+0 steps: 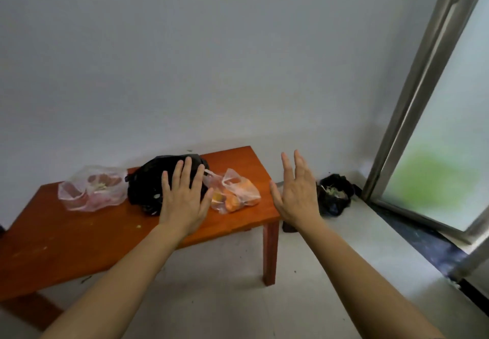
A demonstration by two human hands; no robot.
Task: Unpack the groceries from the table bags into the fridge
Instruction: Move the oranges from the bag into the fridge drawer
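Three bags lie on a low orange-brown wooden table. At the left is a clear bag with red produce inside. In the middle sits a black bag. To the right is a clear bag holding orange fruit. My left hand is stretched out flat, fingers apart, in front of the black bag and holds nothing. My right hand is raised with fingers spread, past the table's right edge, empty too. No fridge is in view.
A white wall runs behind the table. A black bag with scraps sits on the floor in the corner. A metal-framed sliding glass door stands at the right over a dark threshold. The floor is pale tile.
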